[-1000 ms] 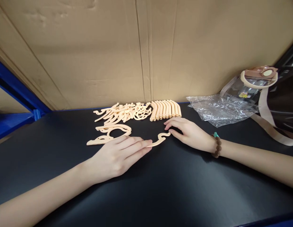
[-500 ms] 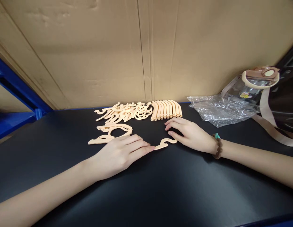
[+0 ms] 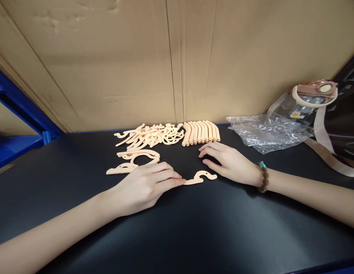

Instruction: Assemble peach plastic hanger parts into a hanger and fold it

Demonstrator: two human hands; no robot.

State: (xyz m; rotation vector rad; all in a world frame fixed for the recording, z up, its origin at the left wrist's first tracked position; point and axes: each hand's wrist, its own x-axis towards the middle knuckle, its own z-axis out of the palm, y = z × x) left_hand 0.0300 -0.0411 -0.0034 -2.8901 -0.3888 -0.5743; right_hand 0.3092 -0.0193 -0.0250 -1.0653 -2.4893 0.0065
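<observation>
My left hand (image 3: 148, 188) has its fingertips closed on the left end of a beige, hook-shaped plastic hanger part (image 3: 200, 177) lying low over the black tabletop. The part's curved end with a small hole points right. Just beyond that hand are curved beige hanger pieces (image 3: 145, 153), partly covered by my fingers. My right hand (image 3: 227, 161) rests open on the tabletop, thumb and fingers apart, holding nothing. It is close to the hooked end of the part but apart from it.
A loose pile of beige hanger parts (image 3: 150, 135) and a neat row of curved arms (image 3: 201, 132) lie along the back. Clear plastic bags (image 3: 265, 133) and a strapped water bottle (image 3: 308, 102) are at the right. Cardboard (image 3: 122, 68) stands behind; a blue frame (image 3: 23, 102) borders the left.
The hanger part in my left hand has turned, its hooked end shifting slightly down and to the right. My right hand has barely moved.
</observation>
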